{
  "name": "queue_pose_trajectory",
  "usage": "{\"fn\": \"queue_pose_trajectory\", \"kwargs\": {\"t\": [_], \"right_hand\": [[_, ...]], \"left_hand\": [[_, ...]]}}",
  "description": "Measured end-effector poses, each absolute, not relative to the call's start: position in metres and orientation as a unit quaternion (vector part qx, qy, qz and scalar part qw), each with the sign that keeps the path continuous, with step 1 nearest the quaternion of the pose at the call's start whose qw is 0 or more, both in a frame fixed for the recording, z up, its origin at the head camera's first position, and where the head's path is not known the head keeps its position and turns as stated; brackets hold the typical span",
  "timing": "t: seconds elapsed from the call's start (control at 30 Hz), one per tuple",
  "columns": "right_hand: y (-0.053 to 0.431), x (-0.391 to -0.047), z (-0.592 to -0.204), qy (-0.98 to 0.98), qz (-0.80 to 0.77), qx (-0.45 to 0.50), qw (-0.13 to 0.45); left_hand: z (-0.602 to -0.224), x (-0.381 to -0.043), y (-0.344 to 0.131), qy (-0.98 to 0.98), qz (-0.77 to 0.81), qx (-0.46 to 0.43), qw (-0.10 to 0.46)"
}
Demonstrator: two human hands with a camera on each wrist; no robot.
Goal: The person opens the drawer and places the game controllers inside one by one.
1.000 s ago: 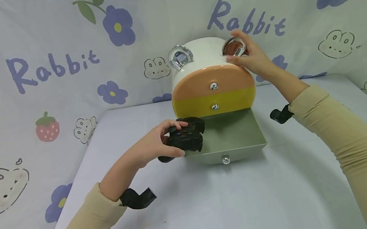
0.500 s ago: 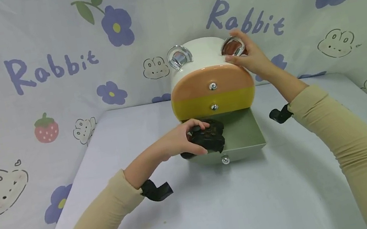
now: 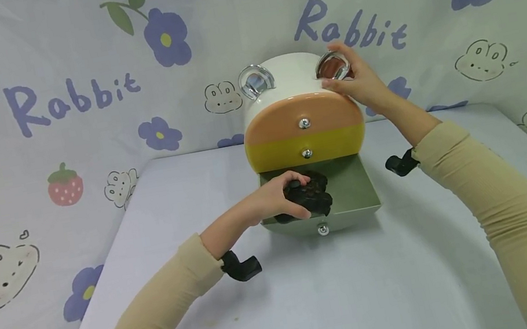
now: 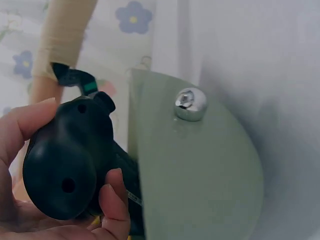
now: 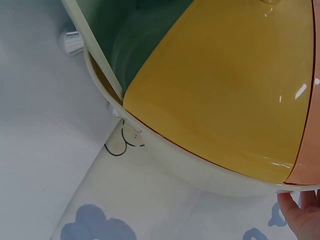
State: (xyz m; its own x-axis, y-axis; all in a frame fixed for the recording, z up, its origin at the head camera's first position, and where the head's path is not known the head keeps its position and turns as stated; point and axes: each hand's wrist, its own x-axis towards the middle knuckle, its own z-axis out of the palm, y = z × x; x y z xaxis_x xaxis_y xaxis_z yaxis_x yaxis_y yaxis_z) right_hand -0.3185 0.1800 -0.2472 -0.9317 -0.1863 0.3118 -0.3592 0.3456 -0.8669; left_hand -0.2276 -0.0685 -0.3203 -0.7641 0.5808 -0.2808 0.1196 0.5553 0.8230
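A black game controller [image 3: 316, 193] is gripped by my left hand [image 3: 275, 198], thumb on the near side and fingers over the top. It overlaps the pulled-out green drawer [image 3: 352, 187] at the bottom of a rounded cabinet [image 3: 297, 73] in the head view. In the left wrist view the controller [image 4: 70, 155] stands beside the drawer's green front [image 4: 200, 170]. My right hand [image 3: 360, 80] holds the chrome-rimmed ear [image 3: 332, 66] on the cabinet's top right. The right wrist view has only its fingertips [image 5: 290, 207] at the cabinet's edge.
Above the drawer, an orange drawer front [image 3: 277, 124] and a yellow one [image 3: 274, 153] are closed, each with a silver knob. Another chrome ear [image 3: 256, 81] stands on the cabinet's left. The cabinet rests on a white table [image 3: 340, 298], with a printed curtain [image 3: 78, 44] behind.
My left hand has carried the controller to the right, from the drawer's left edge to over its inside. The right hand stays on the ear.
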Motion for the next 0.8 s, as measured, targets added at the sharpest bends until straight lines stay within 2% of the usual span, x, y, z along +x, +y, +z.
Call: {"fn": "queue_pose_trajectory", "kwargs": {"t": [0.8], "right_hand": [[0.177, -0.31, -0.242, -0.831, 0.53, 0.152, 0.074]], "left_hand": [[-0.349, -0.251, -0.048, 0.844, 0.405, 0.239, 0.258]]}}
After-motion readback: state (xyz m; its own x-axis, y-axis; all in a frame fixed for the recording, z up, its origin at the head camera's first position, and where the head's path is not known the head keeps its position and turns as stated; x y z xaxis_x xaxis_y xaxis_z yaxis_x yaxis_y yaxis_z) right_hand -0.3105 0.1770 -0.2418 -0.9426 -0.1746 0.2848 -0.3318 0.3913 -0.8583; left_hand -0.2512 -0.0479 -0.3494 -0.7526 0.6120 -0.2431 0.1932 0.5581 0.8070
